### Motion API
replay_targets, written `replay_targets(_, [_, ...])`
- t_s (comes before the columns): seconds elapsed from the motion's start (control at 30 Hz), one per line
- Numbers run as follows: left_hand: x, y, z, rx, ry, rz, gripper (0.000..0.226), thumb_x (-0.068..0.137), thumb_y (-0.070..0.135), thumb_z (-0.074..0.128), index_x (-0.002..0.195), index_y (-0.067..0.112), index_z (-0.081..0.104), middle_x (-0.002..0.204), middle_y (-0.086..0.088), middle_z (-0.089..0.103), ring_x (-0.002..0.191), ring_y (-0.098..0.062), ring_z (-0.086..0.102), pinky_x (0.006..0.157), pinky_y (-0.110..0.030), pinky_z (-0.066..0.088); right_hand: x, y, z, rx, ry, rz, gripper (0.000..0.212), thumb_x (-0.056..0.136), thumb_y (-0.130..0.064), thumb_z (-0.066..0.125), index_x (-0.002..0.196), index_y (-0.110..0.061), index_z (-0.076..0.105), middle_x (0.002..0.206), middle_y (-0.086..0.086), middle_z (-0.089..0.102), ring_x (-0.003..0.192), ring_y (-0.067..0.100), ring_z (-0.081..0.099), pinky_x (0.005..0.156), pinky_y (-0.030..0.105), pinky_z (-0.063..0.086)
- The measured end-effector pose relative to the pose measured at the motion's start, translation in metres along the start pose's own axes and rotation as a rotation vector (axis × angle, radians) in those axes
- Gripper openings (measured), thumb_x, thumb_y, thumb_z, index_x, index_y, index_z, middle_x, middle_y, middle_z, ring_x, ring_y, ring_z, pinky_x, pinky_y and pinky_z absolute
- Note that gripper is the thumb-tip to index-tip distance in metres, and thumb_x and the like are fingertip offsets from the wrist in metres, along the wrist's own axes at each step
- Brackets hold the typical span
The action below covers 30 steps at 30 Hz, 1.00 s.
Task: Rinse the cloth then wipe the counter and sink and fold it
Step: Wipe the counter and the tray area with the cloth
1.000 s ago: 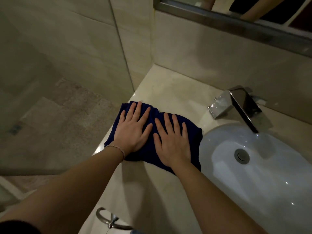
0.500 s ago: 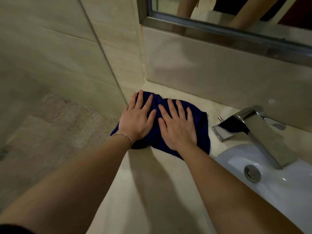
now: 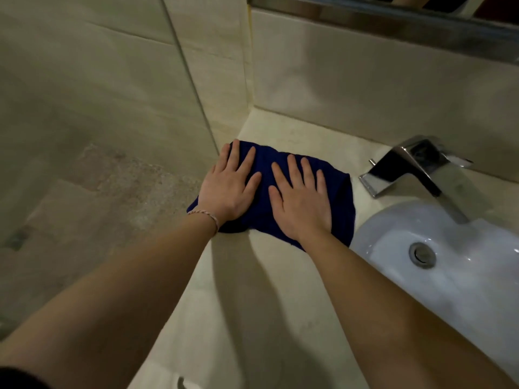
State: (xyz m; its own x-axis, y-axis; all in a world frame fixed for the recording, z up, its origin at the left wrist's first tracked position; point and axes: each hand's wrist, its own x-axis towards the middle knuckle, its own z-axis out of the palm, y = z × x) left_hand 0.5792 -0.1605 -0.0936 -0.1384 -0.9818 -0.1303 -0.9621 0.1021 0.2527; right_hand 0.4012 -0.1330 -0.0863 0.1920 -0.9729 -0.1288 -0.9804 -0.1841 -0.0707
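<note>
Beige tiled wall (image 3: 365, 80), filling the upper frame on two sides of a corner, grout lines visible. Beige stone counter (image 3: 252, 304), running from the wall corner toward the viewer, near end cut off by the bottom edge. White oval sink (image 3: 463, 290), set into the counter at right, its right side cut off by the frame; round metal drain (image 3: 422, 254) in the bowl. Mirror frame (image 3: 393, 15), metal strip along the top edge, glass almost wholly out of view. Chrome faucet (image 3: 415, 167), angular, standing on the counter behind the sink, spout reaching over the bowl. Navy blue cloth (image 3: 339, 197), lying flat on the counter near the wall corner, just left of the sink rim; its middle is hidden under both hands, so any fold cannot be made out. Left hand (image 3: 227, 186), fingers straight and spread, palm pressing the cloth's left part; thin bracelet (image 3: 206, 216) at the wrist. Right hand (image 3: 302, 203), fingers straight and spread, palm pressing the cloth's right part, beside the left hand without touching it.
</note>
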Motion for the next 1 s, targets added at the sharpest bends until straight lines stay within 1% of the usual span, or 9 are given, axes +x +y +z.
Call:
replay_targets(0.07, [-0.027, 0.000, 0.002, 0.007, 0.005, -0.021, 0.068, 0.103, 0.059, 0.013, 0.163, 0.028, 0.006, 0.171, -0.005, -0.005, 0.157, -0.022, -0.008, 0.127, -0.044, 0.013, -0.022, -0.007, 0.004, -0.004, -0.008, -0.015, 0.060, 0.104, -0.051, 0.006, 0.160, -0.031, 0.002, 0.169, 0.002, 0.001, 0.155, 0.026, -0.002, 0.125, 0.051, 0.002])
replay_targets(0.17, [-0.072, 0.004, 0.008, 0.050, 0.010, -0.055, 0.071, 0.100, 0.061, 0.007, 0.163, 0.029, 0.006, 0.171, -0.005, -0.005, 0.157, -0.022, -0.008, 0.126, -0.046, 0.008, -0.062, -0.019, 0.009, 0.005, -0.013, -0.041, 0.061, 0.103, -0.051, 0.005, 0.160, -0.030, 0.004, 0.169, 0.003, 0.003, 0.156, 0.027, 0.000, 0.125, 0.051, 0.004])
replay_targets(0.23, [-0.102, 0.009, 0.014, 0.077, -0.008, -0.078, 0.070, 0.100, 0.059, 0.006, 0.163, 0.029, 0.004, 0.171, -0.005, -0.007, 0.157, -0.022, -0.010, 0.126, -0.048, 0.004, -0.089, -0.023, 0.013, 0.019, -0.023, -0.059, 0.061, 0.103, -0.050, 0.006, 0.160, -0.030, 0.005, 0.169, 0.003, 0.003, 0.156, 0.027, 0.000, 0.125, 0.051, 0.003])
replay_targets(0.37, [-0.165, 0.028, 0.026, 0.069, -0.026, -0.089, 0.070, 0.099, 0.057, 0.003, 0.163, 0.028, -0.001, 0.171, -0.005, -0.009, 0.157, -0.022, -0.013, 0.126, -0.049, -0.002, -0.149, -0.028, 0.018, 0.057, -0.036, -0.095, 0.062, 0.102, -0.049, 0.005, 0.161, -0.028, 0.008, 0.169, 0.004, 0.006, 0.155, 0.028, 0.002, 0.125, 0.050, 0.003])
replay_targets(0.47, [-0.210, 0.047, 0.040, 0.087, -0.030, -0.078, 0.071, 0.099, 0.054, 0.001, 0.163, 0.025, 0.000, 0.171, -0.006, -0.009, 0.157, -0.023, -0.014, 0.125, -0.048, -0.003, -0.196, -0.025, 0.025, 0.064, -0.045, -0.114, 0.063, 0.102, -0.048, 0.004, 0.161, -0.027, 0.011, 0.169, 0.004, 0.008, 0.155, 0.028, 0.003, 0.125, 0.051, 0.003])
replay_targets(0.57, [-0.246, 0.067, 0.052, 0.077, -0.022, -0.074, 0.069, 0.100, 0.053, 0.002, 0.163, 0.025, 0.001, 0.171, -0.005, -0.008, 0.156, -0.022, -0.014, 0.125, -0.048, -0.004, -0.239, -0.013, 0.032, 0.044, -0.055, -0.122, 0.062, 0.102, -0.048, 0.003, 0.161, -0.027, 0.008, 0.169, 0.004, 0.006, 0.156, 0.027, 0.002, 0.125, 0.050, 0.001])
replay_targets(0.73, [-0.295, 0.110, 0.073, 0.078, -0.005, -0.059, 0.068, 0.101, 0.052, 0.002, 0.164, 0.026, 0.003, 0.170, -0.004, -0.008, 0.155, -0.020, -0.016, 0.125, -0.048, -0.003, -0.307, 0.015, 0.040, 0.051, -0.052, -0.096, 0.060, 0.104, -0.047, 0.008, 0.160, -0.026, 0.016, 0.168, 0.004, 0.014, 0.155, 0.027, 0.009, 0.124, 0.049, 0.004])
replay_targets(0.9, [-0.318, 0.160, 0.089, 0.073, -0.026, -0.020, 0.071, 0.097, 0.053, -0.004, 0.163, 0.026, 0.001, 0.170, -0.005, -0.009, 0.152, -0.019, -0.021, 0.125, -0.049, -0.004, -0.357, 0.050, 0.045, 0.041, -0.042, -0.040, 0.060, 0.104, -0.045, 0.008, 0.159, -0.025, 0.020, 0.167, 0.004, 0.020, 0.154, 0.027, 0.015, 0.123, 0.049, 0.009])
replay_targets(1.0, [-0.323, 0.190, 0.097, 0.084, -0.048, 0.018, 0.073, 0.096, 0.053, -0.006, 0.163, 0.026, 0.001, 0.170, -0.006, -0.008, 0.155, -0.023, -0.016, 0.125, -0.050, -0.004, -0.380, 0.075, 0.047, 0.037, -0.023, 0.003, 0.059, 0.105, -0.045, 0.012, 0.158, -0.025, 0.026, 0.165, 0.005, 0.025, 0.153, 0.028, 0.021, 0.122, 0.050, 0.015])
